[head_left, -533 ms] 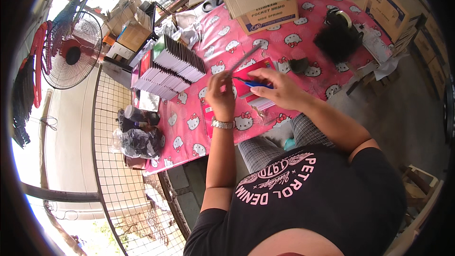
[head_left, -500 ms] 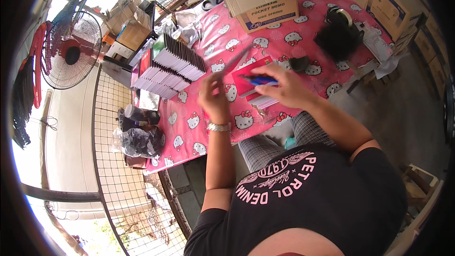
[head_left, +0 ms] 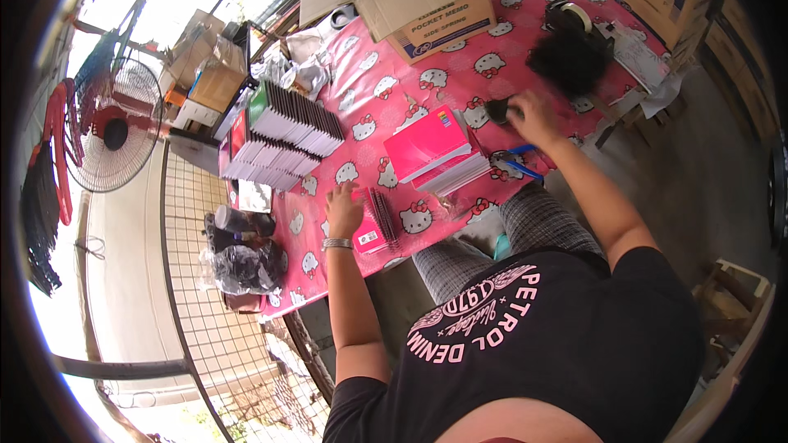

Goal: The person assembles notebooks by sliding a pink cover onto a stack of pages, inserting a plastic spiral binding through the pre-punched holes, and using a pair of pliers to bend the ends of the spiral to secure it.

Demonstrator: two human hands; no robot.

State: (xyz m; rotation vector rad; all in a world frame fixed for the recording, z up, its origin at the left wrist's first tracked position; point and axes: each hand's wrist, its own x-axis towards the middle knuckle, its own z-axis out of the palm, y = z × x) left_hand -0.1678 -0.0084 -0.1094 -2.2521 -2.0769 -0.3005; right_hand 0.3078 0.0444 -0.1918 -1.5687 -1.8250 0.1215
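Observation:
My left hand (head_left: 344, 210) rests with its fingers apart at the left edge of a small stack of pink spiral-bound notebooks (head_left: 376, 226) near the table's front edge. To the right of it lies a larger stack of pink notebooks (head_left: 428, 145). A blue-handled tool (head_left: 521, 166) lies beside that stack; its kind is hard to make out. Farther right, my right hand (head_left: 535, 119) has its fingers closed at the edge of a small dark green object (head_left: 497, 111), whose kind I cannot tell.
Tall stacks of notebooks (head_left: 283, 127) stand at the left on the pink tablecloth (head_left: 361, 86). An open cardboard box (head_left: 443, 29) is at the back. A fluffy black item (head_left: 568, 61) lies at the right. Dark plastic bags (head_left: 246, 267) sit at the left edge, near a fan (head_left: 115, 133).
My right hand has let go of the blue-handled tool and moved right to the dark green object. My left hand has come down toward the front left, onto the small notebook stack.

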